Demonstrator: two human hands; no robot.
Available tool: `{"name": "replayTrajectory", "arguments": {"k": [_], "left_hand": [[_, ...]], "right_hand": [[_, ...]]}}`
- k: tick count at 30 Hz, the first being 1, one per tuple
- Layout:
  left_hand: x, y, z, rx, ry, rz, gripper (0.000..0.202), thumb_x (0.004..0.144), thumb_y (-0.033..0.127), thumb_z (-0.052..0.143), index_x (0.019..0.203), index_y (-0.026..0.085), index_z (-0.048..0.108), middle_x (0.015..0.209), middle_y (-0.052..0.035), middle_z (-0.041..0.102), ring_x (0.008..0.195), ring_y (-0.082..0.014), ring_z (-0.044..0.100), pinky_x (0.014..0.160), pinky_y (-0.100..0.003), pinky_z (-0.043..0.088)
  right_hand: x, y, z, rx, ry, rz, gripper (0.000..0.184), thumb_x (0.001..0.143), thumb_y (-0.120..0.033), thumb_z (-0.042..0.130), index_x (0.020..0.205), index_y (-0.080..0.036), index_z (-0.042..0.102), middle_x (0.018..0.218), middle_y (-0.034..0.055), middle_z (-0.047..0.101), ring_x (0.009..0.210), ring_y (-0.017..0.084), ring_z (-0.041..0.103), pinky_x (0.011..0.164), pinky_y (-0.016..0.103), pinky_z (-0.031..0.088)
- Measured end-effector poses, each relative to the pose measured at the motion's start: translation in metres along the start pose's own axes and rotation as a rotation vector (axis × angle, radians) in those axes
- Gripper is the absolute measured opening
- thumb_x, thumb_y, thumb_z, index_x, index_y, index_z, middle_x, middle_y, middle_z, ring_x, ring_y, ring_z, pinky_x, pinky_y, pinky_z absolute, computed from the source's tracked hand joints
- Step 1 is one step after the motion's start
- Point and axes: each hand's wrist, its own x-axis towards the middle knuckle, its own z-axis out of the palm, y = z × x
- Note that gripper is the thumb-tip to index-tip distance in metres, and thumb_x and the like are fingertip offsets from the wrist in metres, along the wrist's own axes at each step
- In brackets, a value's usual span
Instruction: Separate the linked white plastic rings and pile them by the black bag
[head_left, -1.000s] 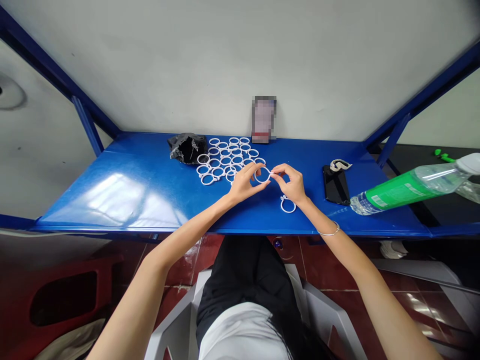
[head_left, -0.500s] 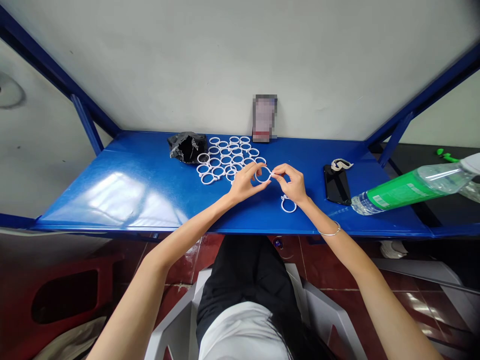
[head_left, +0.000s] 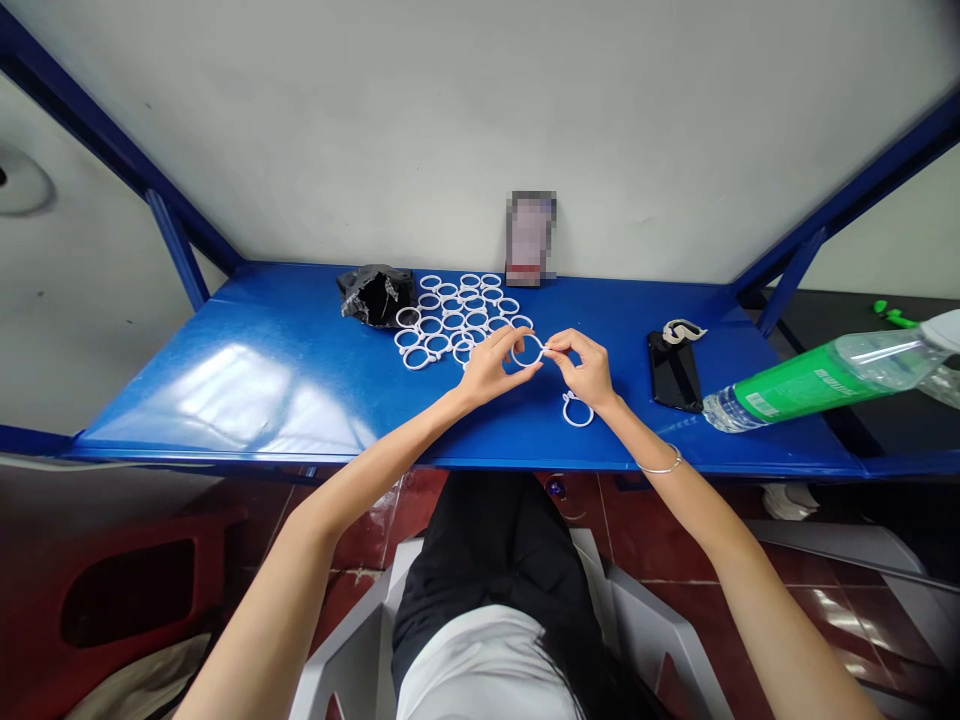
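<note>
Above the blue bench, near its middle, the left hand and the right hand pinch one white ring between them, fingertips closed on its opposite sides. A second ring lies flat on the bench, just beside the right wrist. Behind the hands a cluster of rings lies spread out, with a crumpled black bag to its left. A black phone and a green-labelled bottle lie to the right.
</note>
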Motion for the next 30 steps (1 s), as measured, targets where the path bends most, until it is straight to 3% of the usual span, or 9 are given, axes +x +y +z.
{"name": "replayTrajectory", "arguments": {"k": [30], "left_hand": [[0.0002,-0.0011,0.0004,-0.017,0.003,-0.007,0.038,0.088,0.042,0.059,0.116,0.017,0.055,0.081,-0.0023,0.058,0.067,-0.0104,0.052,0.059,-0.021,0.047]], "right_hand": [[-0.0008,0.0013,0.0000,-0.015,0.012,-0.028,0.012,0.090,-0.029,0.062,0.081,-0.021,0.061,0.082,0.0039,0.069,0.071,0.016,0.064,0.060,0.029,0.052]]}}
